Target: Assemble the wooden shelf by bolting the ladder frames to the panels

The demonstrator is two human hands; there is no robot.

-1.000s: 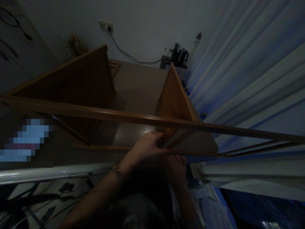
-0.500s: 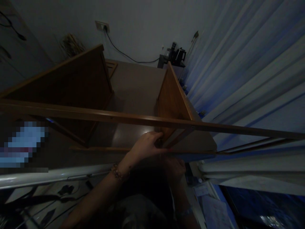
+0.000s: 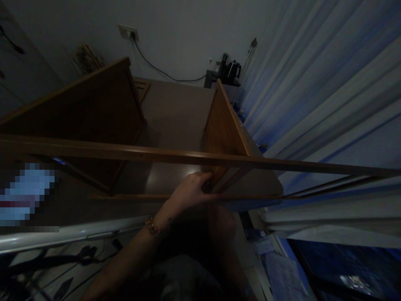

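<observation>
A wooden frame with a long rail (image 3: 175, 154) and upright side panels stands on the brown tabletop (image 3: 175, 108). My left hand (image 3: 191, 188), with a beaded bracelet at the wrist, is closed around the frame's wood near the bottom of the right side panel (image 3: 224, 125). Its thumb lies at the panel's edge, and the fingertips are partly hidden. Just below and to the right, my right hand (image 3: 223, 222) is dark and blurred. It looks curled, close under the frame's lower rail (image 3: 134, 196); whatever it holds is hidden.
A left side panel (image 3: 103, 104) stands opposite the right one. Behind are a kettle (image 3: 233, 71) and a wall socket (image 3: 128, 32) with a cable. White curtains (image 3: 328, 92) hang on the right, above papers (image 3: 282, 271). A white bar (image 3: 72, 232) crosses the lower left.
My right hand has moved slightly left and down, away from the lower rail. My left hand keeps its hold. The whole view has shifted slightly.
</observation>
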